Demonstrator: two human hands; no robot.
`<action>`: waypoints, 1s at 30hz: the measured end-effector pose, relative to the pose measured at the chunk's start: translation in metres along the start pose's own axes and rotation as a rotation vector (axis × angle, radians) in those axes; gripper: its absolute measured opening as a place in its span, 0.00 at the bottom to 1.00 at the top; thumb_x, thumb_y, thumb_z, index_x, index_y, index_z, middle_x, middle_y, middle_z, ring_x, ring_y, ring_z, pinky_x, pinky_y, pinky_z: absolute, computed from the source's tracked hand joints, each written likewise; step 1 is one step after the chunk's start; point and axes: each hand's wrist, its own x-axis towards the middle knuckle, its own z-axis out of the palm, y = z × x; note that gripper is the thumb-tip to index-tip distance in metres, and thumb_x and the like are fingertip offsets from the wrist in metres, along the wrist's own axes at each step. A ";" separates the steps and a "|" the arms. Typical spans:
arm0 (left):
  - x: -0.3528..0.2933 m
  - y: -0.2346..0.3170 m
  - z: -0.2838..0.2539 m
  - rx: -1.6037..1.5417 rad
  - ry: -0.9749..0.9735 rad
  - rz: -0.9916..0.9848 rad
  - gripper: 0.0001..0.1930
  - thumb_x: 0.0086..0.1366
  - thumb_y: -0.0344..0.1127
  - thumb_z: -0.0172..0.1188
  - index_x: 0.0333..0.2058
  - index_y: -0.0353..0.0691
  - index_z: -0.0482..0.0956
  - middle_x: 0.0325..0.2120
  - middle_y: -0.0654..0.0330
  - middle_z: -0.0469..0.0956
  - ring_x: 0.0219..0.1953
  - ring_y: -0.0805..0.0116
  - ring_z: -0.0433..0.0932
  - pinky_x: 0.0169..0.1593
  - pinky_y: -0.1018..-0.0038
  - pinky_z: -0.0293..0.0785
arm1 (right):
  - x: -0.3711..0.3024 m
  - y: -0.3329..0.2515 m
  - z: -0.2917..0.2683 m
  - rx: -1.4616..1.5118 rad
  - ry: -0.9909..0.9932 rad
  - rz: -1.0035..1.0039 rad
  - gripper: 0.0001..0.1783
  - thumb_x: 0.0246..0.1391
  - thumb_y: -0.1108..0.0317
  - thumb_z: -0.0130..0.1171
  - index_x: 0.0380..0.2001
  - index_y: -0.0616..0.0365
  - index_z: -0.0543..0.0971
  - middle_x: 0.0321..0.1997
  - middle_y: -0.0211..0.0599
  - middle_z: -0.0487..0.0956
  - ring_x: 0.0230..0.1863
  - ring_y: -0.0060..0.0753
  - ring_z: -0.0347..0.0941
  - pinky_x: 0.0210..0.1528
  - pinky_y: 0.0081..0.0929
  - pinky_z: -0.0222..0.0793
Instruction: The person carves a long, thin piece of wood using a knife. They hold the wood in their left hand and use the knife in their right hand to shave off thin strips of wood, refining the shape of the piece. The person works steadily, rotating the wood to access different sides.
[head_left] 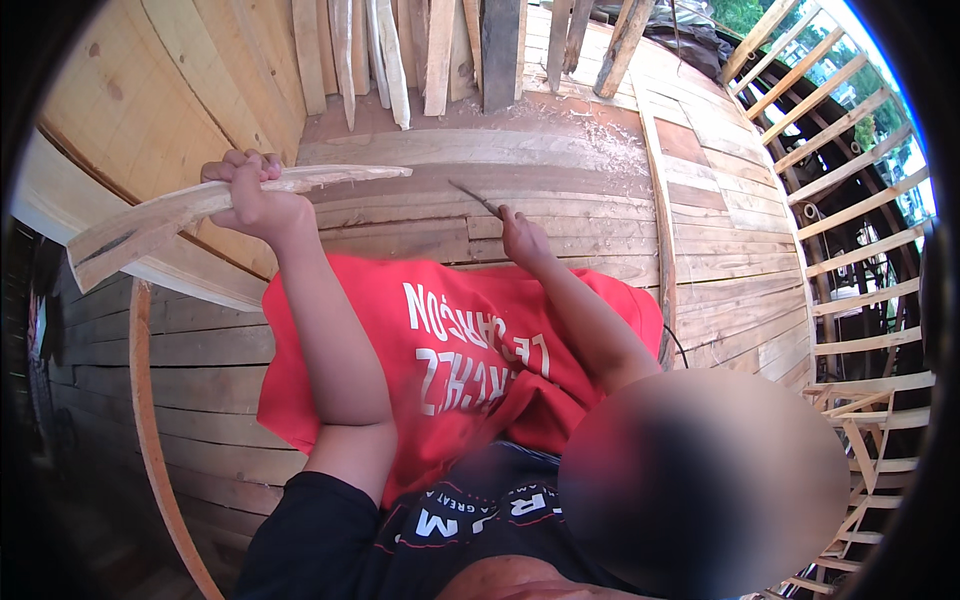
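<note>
My left hand (262, 205) is wrapped round a long, pale, rough-cut piece of wood (150, 228). The wood's broad end points to the lower left, and its narrow, splintered tip reaches right, past my wrist. Over to the right, my right hand (524, 238) is closed on a thin, dark-bladed knife (473, 198). The blade slants up and left toward the wood's tip, with a gap between them. Much of the knife's handle is hidden in my fingers. A red cloth or garment (390, 295) with white lettering spreads beneath both forearms.
Several wooden strips (438, 60) stand in a row at the back. Wood shavings (612, 140) lie scattered on the plank floor (580, 235). A boarded wooden panel (130, 90) rises at the left, close to my left hand. Slatted wooden railing (865, 260) runs along the right.
</note>
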 end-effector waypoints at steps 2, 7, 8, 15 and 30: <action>-0.004 -0.004 0.005 -0.012 0.001 -0.037 0.12 0.46 0.21 0.48 0.22 0.45 0.56 0.16 0.66 0.56 0.20 0.75 0.56 0.25 0.74 0.56 | 0.003 0.019 -0.009 -0.011 0.000 0.062 0.18 0.62 0.61 0.45 0.50 0.61 0.70 0.32 0.55 0.78 0.35 0.60 0.78 0.37 0.55 0.72; -0.026 -0.023 0.019 -0.086 -0.066 -0.181 0.12 0.46 0.20 0.48 0.22 0.45 0.56 0.16 0.65 0.56 0.20 0.75 0.57 0.25 0.74 0.58 | 0.031 0.066 -0.049 0.643 -0.216 0.578 0.30 0.65 0.39 0.45 0.39 0.60 0.73 0.20 0.32 0.69 0.19 0.31 0.69 0.23 0.31 0.70; -0.031 -0.030 0.020 -0.114 -0.097 -0.204 0.12 0.46 0.20 0.48 0.22 0.45 0.56 0.16 0.65 0.57 0.20 0.75 0.57 0.26 0.74 0.58 | 0.030 0.066 -0.055 0.841 -0.224 0.573 0.29 0.66 0.41 0.44 0.40 0.60 0.72 0.21 0.30 0.69 0.19 0.30 0.68 0.24 0.30 0.70; -0.080 -0.067 0.039 -0.042 -0.108 -0.302 0.12 0.48 0.19 0.49 0.23 0.44 0.57 0.17 0.64 0.58 0.21 0.75 0.57 0.25 0.75 0.60 | 0.007 0.034 -0.070 1.388 -0.218 0.296 0.09 0.68 0.67 0.48 0.46 0.59 0.67 0.30 0.30 0.70 0.25 0.21 0.67 0.27 0.24 0.68; -0.095 -0.101 0.048 -0.120 -0.331 -0.300 0.10 0.48 0.22 0.47 0.27 0.45 0.58 0.16 0.65 0.58 0.20 0.75 0.57 0.26 0.77 0.60 | 0.035 0.007 -0.057 0.995 -0.174 0.158 0.17 0.57 0.70 0.57 0.48 0.63 0.69 0.33 0.37 0.75 0.25 0.25 0.73 0.24 0.27 0.71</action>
